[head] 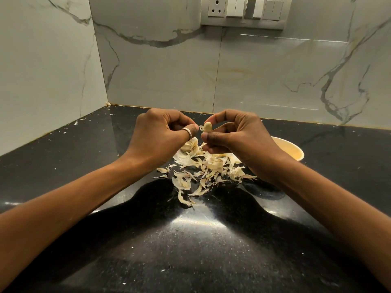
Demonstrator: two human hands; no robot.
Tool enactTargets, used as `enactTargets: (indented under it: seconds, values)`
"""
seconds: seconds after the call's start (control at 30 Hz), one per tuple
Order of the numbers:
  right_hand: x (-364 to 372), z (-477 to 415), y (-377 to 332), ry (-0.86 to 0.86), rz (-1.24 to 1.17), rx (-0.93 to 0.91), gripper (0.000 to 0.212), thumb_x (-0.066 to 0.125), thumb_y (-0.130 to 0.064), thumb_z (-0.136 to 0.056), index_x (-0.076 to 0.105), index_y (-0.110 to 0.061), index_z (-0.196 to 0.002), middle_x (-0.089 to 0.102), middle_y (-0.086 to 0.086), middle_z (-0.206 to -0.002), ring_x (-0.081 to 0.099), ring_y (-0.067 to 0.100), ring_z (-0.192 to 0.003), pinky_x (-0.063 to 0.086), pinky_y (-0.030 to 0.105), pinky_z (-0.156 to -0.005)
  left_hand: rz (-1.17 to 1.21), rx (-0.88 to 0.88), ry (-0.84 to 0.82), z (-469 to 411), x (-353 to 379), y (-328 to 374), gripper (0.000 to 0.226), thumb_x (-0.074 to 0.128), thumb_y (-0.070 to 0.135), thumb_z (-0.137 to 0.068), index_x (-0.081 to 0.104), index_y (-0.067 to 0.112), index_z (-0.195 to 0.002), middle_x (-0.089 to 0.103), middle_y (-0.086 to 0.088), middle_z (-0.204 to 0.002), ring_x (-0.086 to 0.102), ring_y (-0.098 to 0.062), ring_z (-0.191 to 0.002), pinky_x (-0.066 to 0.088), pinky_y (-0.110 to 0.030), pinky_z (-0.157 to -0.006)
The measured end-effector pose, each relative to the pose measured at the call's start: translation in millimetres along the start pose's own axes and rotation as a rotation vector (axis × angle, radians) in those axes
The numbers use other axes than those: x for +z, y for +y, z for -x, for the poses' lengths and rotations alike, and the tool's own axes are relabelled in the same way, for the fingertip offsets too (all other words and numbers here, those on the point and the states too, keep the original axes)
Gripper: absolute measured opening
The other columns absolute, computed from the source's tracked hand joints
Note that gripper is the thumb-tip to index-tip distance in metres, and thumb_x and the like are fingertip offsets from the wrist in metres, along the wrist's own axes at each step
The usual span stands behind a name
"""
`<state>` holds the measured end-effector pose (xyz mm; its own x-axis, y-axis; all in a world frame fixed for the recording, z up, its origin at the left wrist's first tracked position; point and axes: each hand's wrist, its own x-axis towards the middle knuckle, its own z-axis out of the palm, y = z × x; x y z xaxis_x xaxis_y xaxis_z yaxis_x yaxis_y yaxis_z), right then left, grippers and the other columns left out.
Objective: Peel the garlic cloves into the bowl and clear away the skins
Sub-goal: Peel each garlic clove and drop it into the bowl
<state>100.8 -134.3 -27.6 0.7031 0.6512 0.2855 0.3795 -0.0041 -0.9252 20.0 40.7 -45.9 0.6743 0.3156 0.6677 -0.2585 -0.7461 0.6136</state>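
The right hand pinches a garlic clove between thumb and forefinger, above the black surface. The left hand is curled, its thumb just beside the clove; whether it grips skin I cannot tell. Skins lie heaped below, a garlic bulb at their far-left edge. The bowl stands right, behind the right hand.

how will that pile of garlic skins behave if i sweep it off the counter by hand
The skins look thin and curled, so probably very light and apt to scatter. The polished countertop should let them slide easily.
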Motion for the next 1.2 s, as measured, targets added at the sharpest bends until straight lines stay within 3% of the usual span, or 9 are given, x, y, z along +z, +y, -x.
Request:
enactTargets:
  seconds: [0.07,0.23,0.33,0.47,0.6,0.83,1.2]
  values:
    - [0.0,0.2,-0.3,0.003,0.007,-0.004,0.029,0.075,-0.001,-0.084,0.066,-0.003,-0.111,0.075,0.021,-0.090,0.076,0.032,-0.081,0.063,0.030,-0.068,-0.039,0.065,0.027,0.8,0.1,0.8,0.004,0.078,0.025,-0.087,0.078,0.022,-0.089,0.071,0.012,-0.073,0.066,-0.001,-0.064,0.054,-0.019,-0.060]
    - [0.1,0.5,0.7,0.006,0.066,-0.028,0.029,0.077,-0.004,-0.083,0.067,-0.004,-0.110,0.075,0.019,-0.089,0.076,0.030,-0.079,0.062,0.028,-0.067,-0.152,0.261,0.055,2.9,0.5,3.7,0.013,0.073,0.028,-0.088,0.078,0.021,-0.097,0.074,0.009,-0.083,0.067,-0.006,-0.071,0.057,-0.031,-0.065]
    - [0.4,0.8,1.5,0.001,0.086,-0.037,0.029,0.077,-0.005,-0.083,0.067,-0.005,-0.110,0.075,0.018,-0.089,0.077,0.028,-0.078,0.062,0.028,-0.067,-0.205,0.289,0.032,2.7,1.9,1.6,0.022,0.069,0.031,-0.087,0.077,0.022,-0.106,0.075,0.008,-0.094,0.067,-0.004,-0.076,0.059,-0.032,-0.069]
    - [0.0,0.4,2.3,0.004,0.085,-0.033,0.028,0.077,-0.004,-0.084,0.066,-0.005,-0.110,0.075,0.018,-0.089,0.077,0.028,-0.079,0.062,0.029,-0.068,-0.186,0.241,-0.059,1.3,2.2,-3.5,0.032,0.070,0.019,-0.092,0.071,0.018,-0.123,0.074,0.005,-0.107,0.068,-0.004,-0.088,0.058,-0.023,-0.081]
    - [0.0,-0.1,3.2,0.000,0.097,-0.043,0.027,0.076,-0.002,-0.085,0.066,-0.005,-0.110,0.075,0.017,-0.090,0.077,0.028,-0.079,0.063,0.030,-0.069,-0.120,0.195,-0.113,1.2,4.1,-2.9,0.030,0.069,0.017,-0.094,0.070,0.015,-0.124,0.073,0.007,-0.101,0.068,0.000,-0.089,0.055,-0.013,-0.078]
    - [-0.1,-0.8,3.2,-0.002,0.101,-0.034,0.025,0.074,-0.001,-0.086,0.066,-0.005,-0.109,0.075,0.017,-0.093,0.077,0.027,-0.079,0.063,0.030,-0.068,0.103,0.019,-0.164,-1.1,3.2,-2.8,0.019,0.072,0.015,-0.091,0.072,0.016,-0.110,0.073,0.002,-0.093,0.071,-0.012,-0.083,0.061,-0.026,-0.061]
    - [1.6,-1.3,3.3,-0.001,0.027,-0.004,0.021,0.070,0.003,-0.089,0.063,-0.003,-0.108,0.073,0.020,-0.096,0.077,0.031,-0.083,0.063,0.036,-0.074,0.208,-0.105,-0.152,-1.9,-0.4,1.6,0.029,0.076,0.006,-0.087,0.065,0.021,-0.109,0.074,0.001,-0.084,0.072,-0.018,-0.077,0.060,-0.031,-0.070]
